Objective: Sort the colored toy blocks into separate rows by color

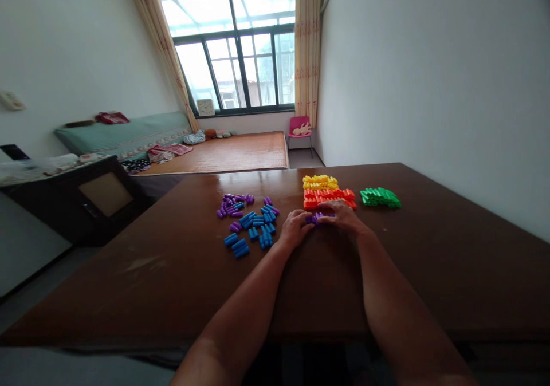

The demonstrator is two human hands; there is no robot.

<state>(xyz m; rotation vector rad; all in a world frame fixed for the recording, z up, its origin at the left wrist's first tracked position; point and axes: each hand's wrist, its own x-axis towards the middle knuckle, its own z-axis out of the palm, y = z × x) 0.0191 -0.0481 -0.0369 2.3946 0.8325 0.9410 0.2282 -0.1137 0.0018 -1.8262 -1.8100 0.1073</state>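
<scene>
Between my two hands, a short row of purple pieces (320, 219) lies on the brown table (326, 283). My left hand (295, 228) is closed at the row's left end, its fingertips on the purple pieces. From the right, my right hand (342, 216) grips the other end of the same row, thumb and fingers around it. Just beyond are rows of orange pieces (329, 198), with yellow pieces (320, 182) stacked in rows behind them. Green pieces (380, 197) sit grouped to the right.
Left of my hands lie scattered blue pieces (240, 248) and loose purple pieces (227, 207). A dark cabinet (103, 194) stands at the left beyond the table. Farther back are a bed (244, 151), a pink chair (299, 123) and a window.
</scene>
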